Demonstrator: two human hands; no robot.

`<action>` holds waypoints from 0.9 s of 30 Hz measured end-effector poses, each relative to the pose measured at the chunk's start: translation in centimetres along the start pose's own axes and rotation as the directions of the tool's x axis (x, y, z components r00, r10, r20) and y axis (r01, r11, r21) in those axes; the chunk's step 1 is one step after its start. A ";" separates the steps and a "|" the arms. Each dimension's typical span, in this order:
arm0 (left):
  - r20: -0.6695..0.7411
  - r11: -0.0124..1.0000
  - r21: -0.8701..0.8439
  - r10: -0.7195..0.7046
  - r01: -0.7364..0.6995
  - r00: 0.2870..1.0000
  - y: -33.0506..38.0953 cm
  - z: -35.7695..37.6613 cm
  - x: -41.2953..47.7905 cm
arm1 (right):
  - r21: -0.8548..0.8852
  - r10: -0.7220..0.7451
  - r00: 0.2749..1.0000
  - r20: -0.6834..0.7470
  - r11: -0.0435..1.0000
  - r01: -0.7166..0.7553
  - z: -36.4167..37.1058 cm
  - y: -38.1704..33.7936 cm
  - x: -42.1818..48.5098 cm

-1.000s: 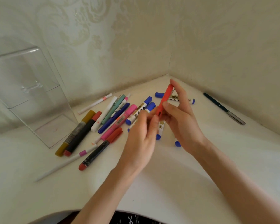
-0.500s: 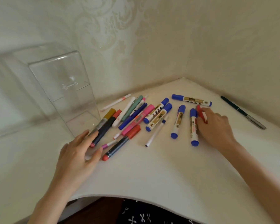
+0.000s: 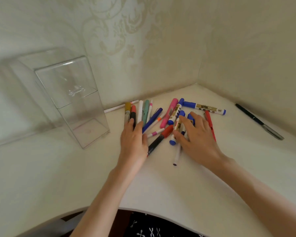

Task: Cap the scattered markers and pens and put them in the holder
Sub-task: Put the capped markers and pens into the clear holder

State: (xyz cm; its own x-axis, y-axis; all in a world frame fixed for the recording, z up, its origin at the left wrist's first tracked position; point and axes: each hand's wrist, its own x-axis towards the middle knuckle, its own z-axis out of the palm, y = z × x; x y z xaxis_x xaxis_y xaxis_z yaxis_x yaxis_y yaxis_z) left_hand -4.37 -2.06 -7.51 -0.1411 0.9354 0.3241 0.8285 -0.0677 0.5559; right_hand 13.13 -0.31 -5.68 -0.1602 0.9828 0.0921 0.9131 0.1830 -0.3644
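Several capped markers and pens lie bunched in a heap at the table's far corner. My left hand [image 3: 134, 139] lies flat with straight fingers on the left of the heap, touching a gold marker [image 3: 127, 111] and a red-capped black marker [image 3: 133, 113]. My right hand [image 3: 195, 135] lies flat over the blue-capped white markers [image 3: 176, 127]. A red pen [image 3: 210, 124] lies along its right side. A pink marker [image 3: 168, 112] and another red-capped black marker [image 3: 158, 140] lie between the hands. The clear plastic holder [image 3: 70, 100] stands upright to the left.
A dark pen with a silver cap [image 3: 258, 120] lies apart at the right, near the wall. A blue-capped marker [image 3: 205, 107] lies crosswise behind the heap. A thin white pen [image 3: 116, 107] rests by the back wall. The white table's curved front edge [image 3: 161, 214] is near my body.
Both hands have slid inward, pushing the spread-out markers together into a tighter heap. The red pen that my hands held a second ago now lies on the table.
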 end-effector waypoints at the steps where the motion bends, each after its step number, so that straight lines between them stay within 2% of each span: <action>1: -0.061 0.998 -0.035 0.046 -0.048 0.997 0.2 -0.9 -0.3 | 0.014 -0.025 1.000 -0.016 1.000 0.025 -0.3 -0.5 0.3; 3: -0.225 0.988 -0.037 0.138 -0.150 0.964 -0.1 -3.8 -1.1 | 0.147 -0.109 0.993 -0.044 0.982 0.115 -1.3 -2.1 0.8; 5: -0.423 0.980 -0.039 0.160 -0.195 0.892 -1.2 -7.3 -1.7 | 0.358 -0.235 0.970 -0.060 0.902 0.240 -2.6 -4.8 1.2; 7: -0.592 0.984 -0.062 0.097 -0.165 0.800 -3.1 -10.1 -1.4 | 0.469 -0.376 0.915 -0.145 0.788 0.399 -3.6 -8.3 1.9; 9: -0.653 0.987 -0.114 0.015 -0.117 0.757 -5.0 -11.9 -0.5 | 0.553 -0.473 0.858 -0.202 0.668 0.499 -3.9 -12.0 3.5; 11: -0.593 0.971 -0.233 -0.105 -0.046 0.798 -6.4 -12.6 0.6 | 0.689 -0.479 0.867 -0.137 0.582 0.431 -3.7 -15.3 5.1; 13: -0.464 0.921 -0.384 -0.246 0.056 0.851 -7.4 -12.6 1.3 | 0.802 -0.457 0.888 -0.046 0.514 0.306 -2.9 -17.5 6.3; 14: -0.413 0.901 -0.428 -0.266 0.072 0.871 -7.9 -12.5 1.4 | 0.835 -0.448 0.894 -0.026 0.482 0.266 -2.2 -18.1 6.5; 17: -0.361 0.890 -0.453 -0.234 0.049 0.903 -8.9 -12.2 0.9 | 0.886 -0.429 0.903 -0.035 0.404 0.227 -0.3 -18.4 6.0; 20: -0.318 0.890 -0.453 -0.214 0.050 0.924 -8.8 -12.6 0.4 | 0.867 -0.423 0.903 -0.071 0.421 0.265 1.1 -17.8 5.0; 24: -0.317 0.945 -0.327 -0.110 0.000 0.942 -7.3 -13.7 0.0 | 0.850 -0.420 0.897 -0.137 0.415 0.324 0.8 -16.7 4.0; 27: -0.286 0.906 -0.423 -0.118 -0.014 0.951 -7.0 -14.4 0.1 | 0.865 -0.415 0.894 -0.170 0.372 0.337 0.0 -16.0 3.4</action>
State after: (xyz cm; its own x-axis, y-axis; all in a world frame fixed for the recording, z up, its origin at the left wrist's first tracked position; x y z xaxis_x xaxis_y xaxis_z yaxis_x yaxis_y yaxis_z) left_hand -18.04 -6.53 -0.33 -0.3870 0.7985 0.4611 0.5239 -0.2211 0.8226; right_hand -2.07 0.10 0.45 -0.4581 0.7984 0.3907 -0.0386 0.4213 -0.9061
